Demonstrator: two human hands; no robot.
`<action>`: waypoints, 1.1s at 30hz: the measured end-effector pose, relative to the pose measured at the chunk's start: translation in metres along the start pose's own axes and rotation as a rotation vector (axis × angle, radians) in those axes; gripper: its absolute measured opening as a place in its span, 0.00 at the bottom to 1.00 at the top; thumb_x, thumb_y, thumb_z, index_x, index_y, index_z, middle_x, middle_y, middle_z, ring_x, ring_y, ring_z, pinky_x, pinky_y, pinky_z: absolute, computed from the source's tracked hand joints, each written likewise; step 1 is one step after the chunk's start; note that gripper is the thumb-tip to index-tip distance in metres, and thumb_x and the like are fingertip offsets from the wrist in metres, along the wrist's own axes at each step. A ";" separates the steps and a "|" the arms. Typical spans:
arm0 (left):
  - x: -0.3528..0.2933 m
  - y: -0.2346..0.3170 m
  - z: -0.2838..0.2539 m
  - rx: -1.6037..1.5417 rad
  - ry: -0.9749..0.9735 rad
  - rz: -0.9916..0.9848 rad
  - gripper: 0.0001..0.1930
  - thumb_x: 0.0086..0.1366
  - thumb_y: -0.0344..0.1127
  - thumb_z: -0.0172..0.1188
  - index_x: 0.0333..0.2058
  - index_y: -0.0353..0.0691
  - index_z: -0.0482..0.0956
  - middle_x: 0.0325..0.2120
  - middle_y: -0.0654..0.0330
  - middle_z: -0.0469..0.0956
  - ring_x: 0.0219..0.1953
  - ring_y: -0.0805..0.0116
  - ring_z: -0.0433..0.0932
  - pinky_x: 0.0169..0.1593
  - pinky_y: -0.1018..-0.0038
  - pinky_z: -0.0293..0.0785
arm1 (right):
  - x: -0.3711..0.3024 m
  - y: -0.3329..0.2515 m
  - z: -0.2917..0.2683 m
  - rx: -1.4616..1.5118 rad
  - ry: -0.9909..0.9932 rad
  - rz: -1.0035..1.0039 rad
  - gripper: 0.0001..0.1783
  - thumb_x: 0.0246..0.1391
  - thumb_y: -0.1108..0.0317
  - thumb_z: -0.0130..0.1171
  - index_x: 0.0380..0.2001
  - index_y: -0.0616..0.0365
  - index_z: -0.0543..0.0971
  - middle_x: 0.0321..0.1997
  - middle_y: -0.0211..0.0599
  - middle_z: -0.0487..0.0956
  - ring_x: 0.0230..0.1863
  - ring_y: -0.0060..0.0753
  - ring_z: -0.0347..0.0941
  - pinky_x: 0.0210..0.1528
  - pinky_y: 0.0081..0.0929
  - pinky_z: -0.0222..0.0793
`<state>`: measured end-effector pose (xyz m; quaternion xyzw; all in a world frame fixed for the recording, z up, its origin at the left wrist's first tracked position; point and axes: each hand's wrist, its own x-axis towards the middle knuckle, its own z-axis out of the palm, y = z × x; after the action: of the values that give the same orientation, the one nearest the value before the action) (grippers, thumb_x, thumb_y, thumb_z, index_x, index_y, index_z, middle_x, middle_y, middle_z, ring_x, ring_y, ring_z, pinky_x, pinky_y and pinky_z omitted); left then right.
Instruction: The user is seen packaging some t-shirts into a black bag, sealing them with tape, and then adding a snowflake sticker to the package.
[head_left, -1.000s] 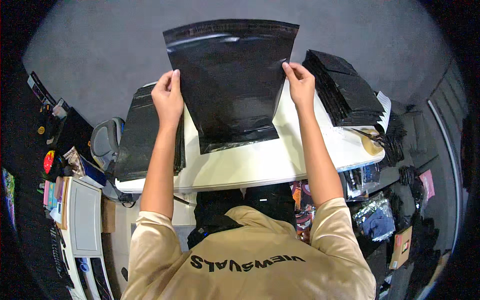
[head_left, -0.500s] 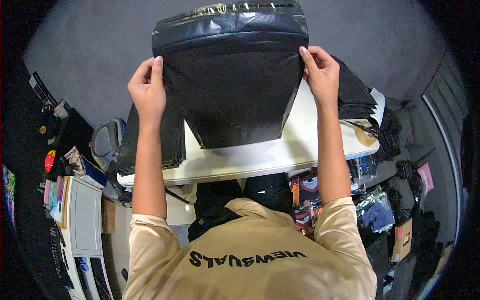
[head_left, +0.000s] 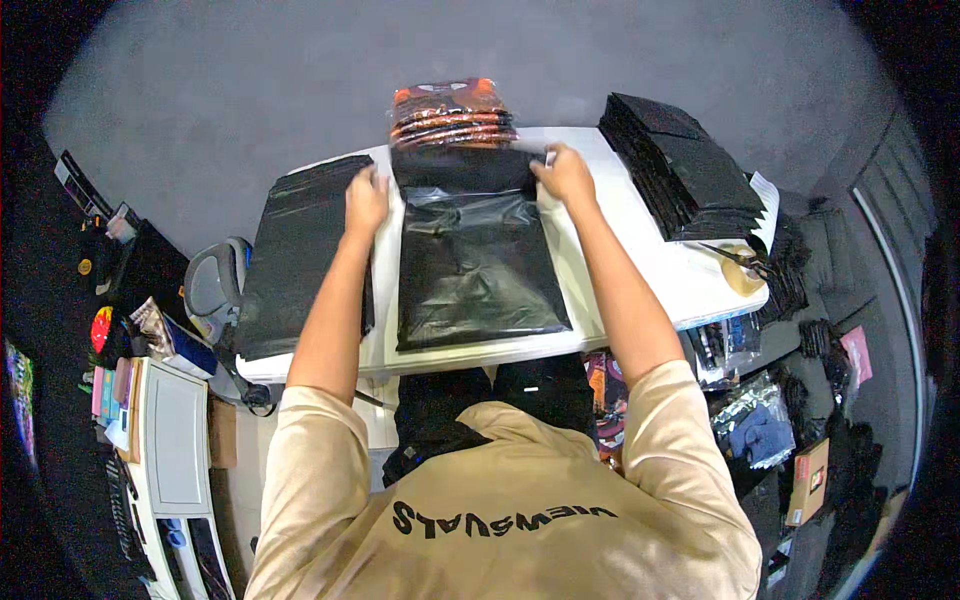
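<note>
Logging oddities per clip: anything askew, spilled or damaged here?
Nothing damaged or spilled. The black mailer bag lies flat on the white table, only wrinkled; the right-side stack of black bags is fanned and leaning.

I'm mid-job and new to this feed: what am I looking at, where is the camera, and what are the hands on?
There is no machine: a person works with bare hands, filmed by a wide fisheye camera on their head, looking down. On the white table lies a flat black plastic mailer bag. The left hand and right hand press on its top corners. Beyond it sits a stack of orange packaged garments; black bag stacks lie to the left and right.
</note>
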<state>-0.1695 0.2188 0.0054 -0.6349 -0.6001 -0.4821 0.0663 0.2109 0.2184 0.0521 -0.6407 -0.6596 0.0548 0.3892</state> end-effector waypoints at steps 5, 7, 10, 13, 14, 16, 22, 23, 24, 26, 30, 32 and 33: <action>-0.080 0.052 0.001 -0.051 -0.241 0.061 0.16 0.71 0.38 0.63 0.52 0.34 0.83 0.53 0.43 0.81 0.58 0.43 0.77 0.65 0.56 0.71 | -0.071 0.022 0.012 -0.018 -0.060 -0.028 0.26 0.55 0.57 0.71 0.55 0.54 0.80 0.55 0.51 0.80 0.59 0.58 0.77 0.60 0.50 0.75; -0.102 0.084 -0.016 -0.105 -0.359 0.183 0.17 0.71 0.39 0.63 0.52 0.34 0.82 0.55 0.44 0.80 0.61 0.42 0.75 0.68 0.55 0.69 | -0.104 0.009 0.007 0.016 -0.148 -0.145 0.23 0.56 0.59 0.71 0.53 0.54 0.81 0.53 0.50 0.80 0.57 0.57 0.77 0.59 0.50 0.75; -0.131 0.125 -0.018 -0.105 -0.477 0.370 0.24 0.74 0.46 0.60 0.58 0.32 0.80 0.63 0.45 0.77 0.70 0.41 0.68 0.73 0.51 0.62 | -0.144 -0.009 0.015 0.021 -0.282 -0.312 0.26 0.59 0.59 0.69 0.58 0.54 0.79 0.60 0.50 0.78 0.62 0.58 0.74 0.65 0.52 0.71; -0.153 0.135 -0.006 0.033 -0.706 0.325 0.40 0.76 0.62 0.48 0.72 0.32 0.65 0.74 0.44 0.62 0.78 0.40 0.53 0.78 0.39 0.44 | -0.167 -0.011 0.045 -0.180 -0.406 -0.366 0.36 0.69 0.49 0.53 0.74 0.56 0.67 0.79 0.51 0.63 0.80 0.58 0.55 0.78 0.61 0.52; -0.161 0.133 -0.001 0.038 -0.721 0.284 0.42 0.76 0.63 0.47 0.74 0.33 0.62 0.75 0.45 0.60 0.79 0.40 0.52 0.78 0.39 0.41 | -0.172 -0.009 0.050 -0.181 -0.404 -0.367 0.36 0.69 0.49 0.53 0.74 0.56 0.67 0.79 0.51 0.63 0.80 0.58 0.55 0.78 0.61 0.52; -0.164 0.132 0.001 0.057 -0.732 0.307 0.43 0.76 0.65 0.45 0.75 0.34 0.61 0.76 0.45 0.59 0.79 0.40 0.51 0.78 0.39 0.40 | -0.178 -0.003 0.055 -0.282 -0.369 -0.421 0.40 0.70 0.44 0.47 0.75 0.59 0.63 0.82 0.52 0.58 0.84 0.58 0.48 0.80 0.68 0.41; -0.167 0.132 -0.001 0.124 -0.725 0.312 0.43 0.75 0.68 0.45 0.76 0.40 0.61 0.77 0.49 0.58 0.79 0.40 0.51 0.77 0.34 0.36 | -0.182 -0.013 0.043 -0.250 -0.428 -0.308 0.43 0.70 0.36 0.45 0.78 0.52 0.61 0.84 0.44 0.55 0.85 0.54 0.44 0.81 0.68 0.35; -0.169 0.132 -0.002 0.132 -0.733 0.293 0.43 0.75 0.69 0.45 0.76 0.43 0.61 0.77 0.50 0.58 0.79 0.41 0.51 0.77 0.33 0.35 | -0.183 -0.013 0.042 -0.252 -0.434 -0.290 0.44 0.69 0.36 0.45 0.78 0.52 0.61 0.84 0.43 0.55 0.85 0.53 0.44 0.81 0.68 0.35; -0.170 0.132 -0.003 0.142 -0.740 0.270 0.43 0.74 0.70 0.44 0.76 0.45 0.61 0.77 0.50 0.58 0.79 0.41 0.51 0.77 0.32 0.35 | -0.184 -0.015 0.041 -0.252 -0.442 -0.274 0.44 0.69 0.35 0.45 0.78 0.51 0.62 0.84 0.42 0.55 0.85 0.52 0.43 0.82 0.68 0.35; -0.168 0.131 -0.003 0.158 -0.748 0.258 0.42 0.74 0.71 0.43 0.76 0.48 0.61 0.77 0.51 0.58 0.79 0.41 0.50 0.77 0.32 0.35 | -0.182 -0.019 0.039 -0.264 -0.472 -0.257 0.44 0.69 0.35 0.44 0.78 0.50 0.61 0.85 0.41 0.54 0.85 0.52 0.43 0.82 0.68 0.35; -0.161 0.138 -0.002 0.184 -0.782 0.210 0.41 0.74 0.73 0.40 0.76 0.55 0.62 0.78 0.51 0.57 0.80 0.41 0.49 0.77 0.32 0.35 | -0.174 -0.021 0.038 -0.317 -0.546 -0.214 0.43 0.70 0.36 0.43 0.79 0.49 0.58 0.86 0.39 0.52 0.86 0.50 0.41 0.81 0.69 0.35; -0.158 0.140 -0.004 0.220 -0.803 0.198 0.41 0.75 0.72 0.40 0.76 0.55 0.62 0.78 0.52 0.56 0.80 0.42 0.48 0.77 0.32 0.36 | -0.174 -0.024 0.039 -0.323 -0.558 -0.209 0.43 0.70 0.38 0.43 0.79 0.49 0.58 0.86 0.40 0.51 0.86 0.50 0.40 0.81 0.69 0.36; -0.156 0.141 -0.003 0.252 -0.822 0.187 0.40 0.75 0.71 0.40 0.76 0.55 0.61 0.78 0.54 0.55 0.80 0.44 0.48 0.77 0.33 0.37 | -0.172 -0.023 0.039 -0.332 -0.569 -0.204 0.42 0.70 0.40 0.43 0.79 0.49 0.58 0.86 0.41 0.51 0.86 0.51 0.40 0.81 0.70 0.37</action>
<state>-0.0255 0.0698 -0.0309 -0.8125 -0.5707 -0.1045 -0.0576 0.1479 0.0781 -0.0383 -0.5852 -0.8022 0.0839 0.0836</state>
